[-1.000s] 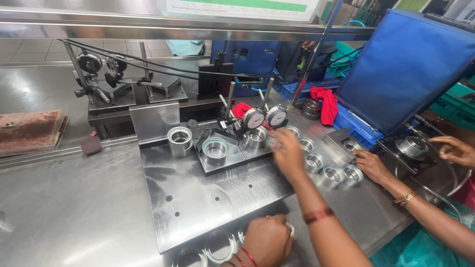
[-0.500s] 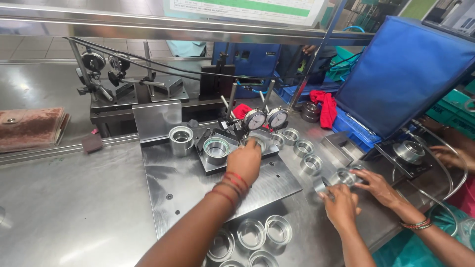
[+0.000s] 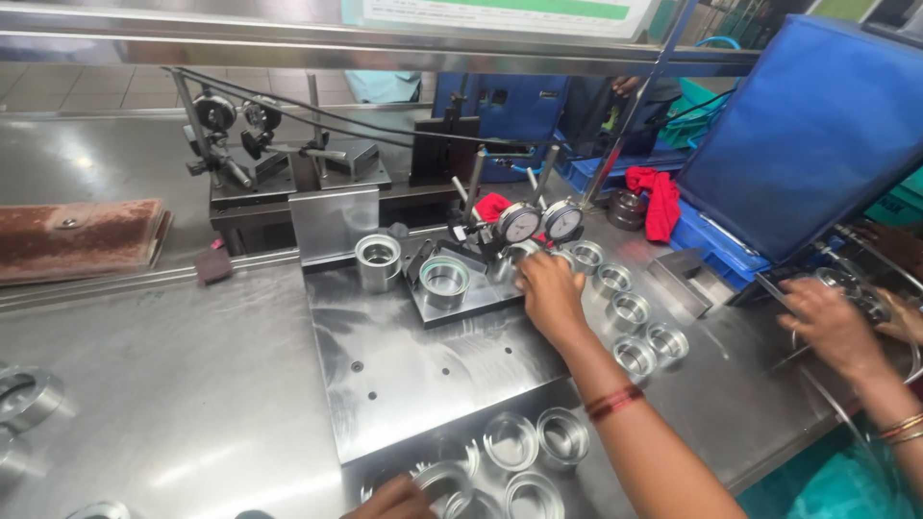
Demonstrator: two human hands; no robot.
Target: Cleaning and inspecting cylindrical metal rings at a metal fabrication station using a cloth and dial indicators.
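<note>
From the head camera, the right hand (image 3: 550, 293) has shifted rightward since half a second ago, from the gauge plate toward the two round dial gauges (image 3: 539, 222). Its fingers are curled over a metal ring (image 3: 524, 254) seated at the foot of the gauges, closed on it. The left hand (image 3: 396, 500), which was out of view then, now shows at the bottom edge; its fingers touch one of the machined rings (image 3: 444, 478) lying in the low tray, though whether they grip cannot be told.

Another person's hand (image 3: 829, 322) has drawn back to the far right, over wire-like parts near the blue bin (image 3: 817, 135).

The rings are short, thin-walled cylinders of bright turned steel. One sits on the dark square plate (image 3: 457, 300), a taller one (image 3: 378, 261) stands beside it, and a row (image 3: 630, 312) runs diagonally to the right. The table (image 3: 163, 384) is brushed, glaring steel; a red cloth (image 3: 659, 197) lies crumpled behind.
</note>
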